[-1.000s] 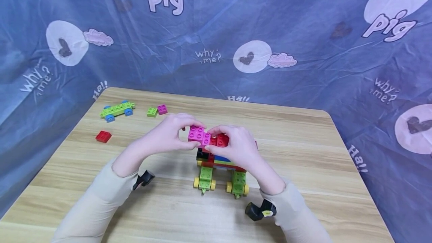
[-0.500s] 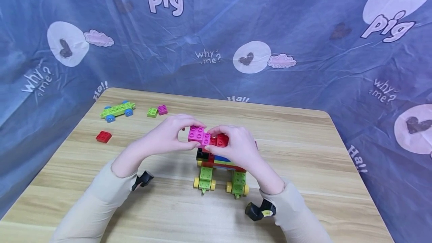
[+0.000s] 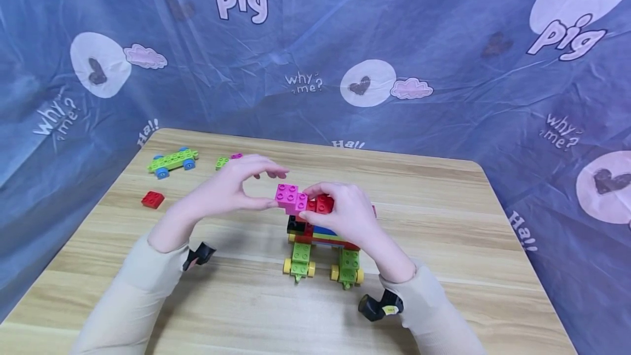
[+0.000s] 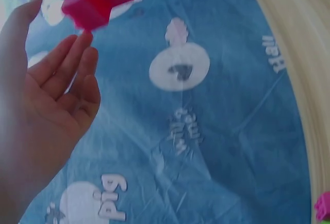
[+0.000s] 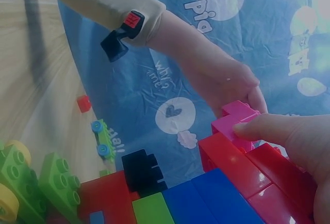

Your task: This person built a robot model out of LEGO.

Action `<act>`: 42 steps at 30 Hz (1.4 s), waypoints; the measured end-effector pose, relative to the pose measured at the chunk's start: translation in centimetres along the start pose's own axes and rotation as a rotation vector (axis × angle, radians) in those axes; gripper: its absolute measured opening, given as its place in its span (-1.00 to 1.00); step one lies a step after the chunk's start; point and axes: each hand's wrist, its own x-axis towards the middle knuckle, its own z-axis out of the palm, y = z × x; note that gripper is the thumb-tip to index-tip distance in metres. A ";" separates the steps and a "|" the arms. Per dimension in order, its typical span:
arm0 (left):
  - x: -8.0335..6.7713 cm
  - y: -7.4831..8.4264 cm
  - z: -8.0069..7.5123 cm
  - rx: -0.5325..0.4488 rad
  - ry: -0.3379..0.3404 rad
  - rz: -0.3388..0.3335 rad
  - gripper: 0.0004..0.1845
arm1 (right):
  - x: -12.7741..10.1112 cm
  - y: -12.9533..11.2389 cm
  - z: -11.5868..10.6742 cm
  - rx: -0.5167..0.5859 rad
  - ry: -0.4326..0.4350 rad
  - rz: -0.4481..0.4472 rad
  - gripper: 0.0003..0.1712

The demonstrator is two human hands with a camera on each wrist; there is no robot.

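Two pink toy building bricks point(image 3: 287, 194), one stepped on the other, stick out at the left end of the top of a built block model. My right hand point(image 3: 347, 210) pinches the lower pink brick where it meets the red bricks point(image 5: 234, 159); its thumb lies on the pink side in the right wrist view. My left hand point(image 3: 222, 188) is spread beside the pink bricks, thumb tip right at their left side, fingers apart from them. Below are blue bricks point(image 5: 193, 198), a black brick point(image 5: 139, 170) and green wheeled bases point(image 3: 300, 259) with yellow wheels. My right palm hides part of the model.
On the table point(image 3: 256, 311), a green car base point(image 3: 171, 160) with blue wheels stands at the far left. A red brick point(image 3: 153, 199) lies in front of it. A small green brick point(image 3: 222, 163) and a magenta brick point(image 3: 237, 156) lie behind my left hand. Patterned blue cloth point(image 3: 315, 43) hangs behind.
My left hand has let go of the pink bricks and moved left, its fingers spreading. My right hand and the model have stayed in place.
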 end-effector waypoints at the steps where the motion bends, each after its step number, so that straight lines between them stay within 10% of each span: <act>1: -0.1 -0.2 -0.3 0.002 0.015 0.017 -0.45 | 0.0 0.0 0.0 0.001 -0.003 0.002 -0.58; 7: -0.5 -2.0 -1.9 0.016 0.125 0.021 -0.52 | 0.0 0.0 0.0 0.009 -0.010 0.016 -0.59; 18: -1.0 -6.2 -2.6 0.031 0.363 -0.197 -0.65 | -0.1 -0.1 0.0 0.006 -0.004 0.013 -0.59; 42: -1.2 -16.6 -0.7 0.058 0.256 -0.582 -0.38 | -0.1 -0.1 -0.1 0.011 -0.019 0.015 -0.58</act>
